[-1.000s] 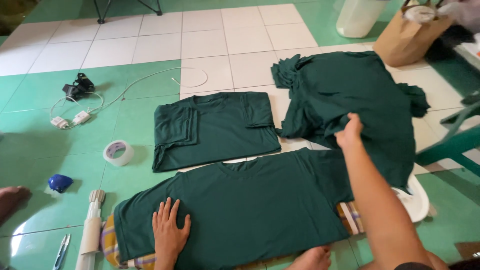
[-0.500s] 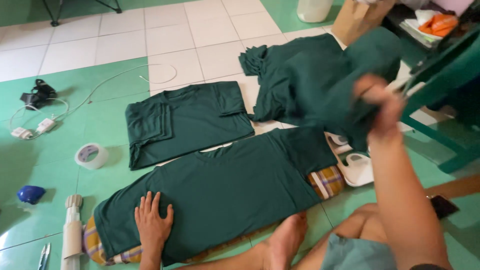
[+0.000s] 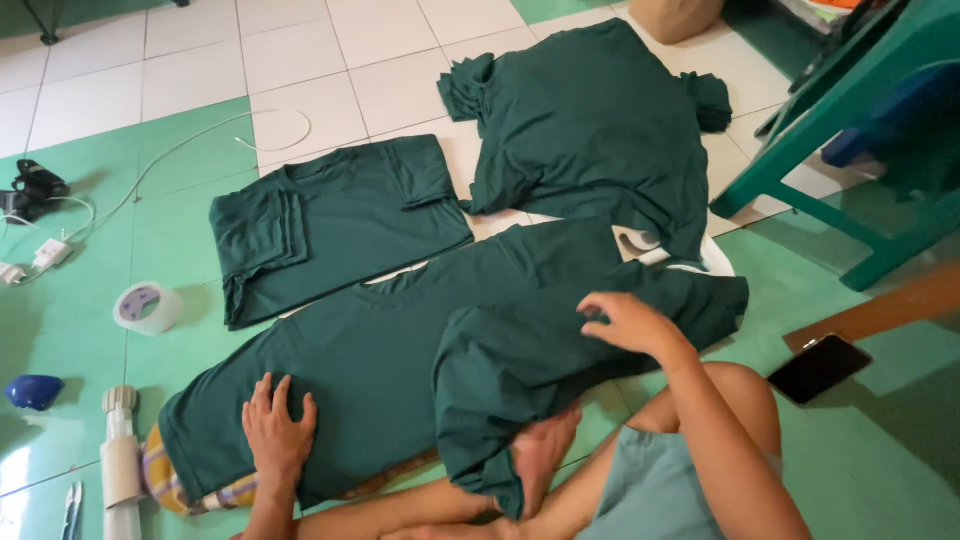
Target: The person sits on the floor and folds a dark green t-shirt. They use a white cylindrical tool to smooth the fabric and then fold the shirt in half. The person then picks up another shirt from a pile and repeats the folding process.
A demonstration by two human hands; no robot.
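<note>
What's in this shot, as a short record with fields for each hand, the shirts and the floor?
left hand: flat on the spread shirt
right hand: on the top shirt, which lies over the spread one
folded shirt: beyond, on the floor
shirt pile: right of it
floor items: tape roll, phone, green chair

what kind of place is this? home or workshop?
Probably a home floor used for small-scale garment work, not a factory. The person sits on a green and white tiled floor, among dark green T-shirts, a tape roll, a green plastic chair and charger cables.
</note>
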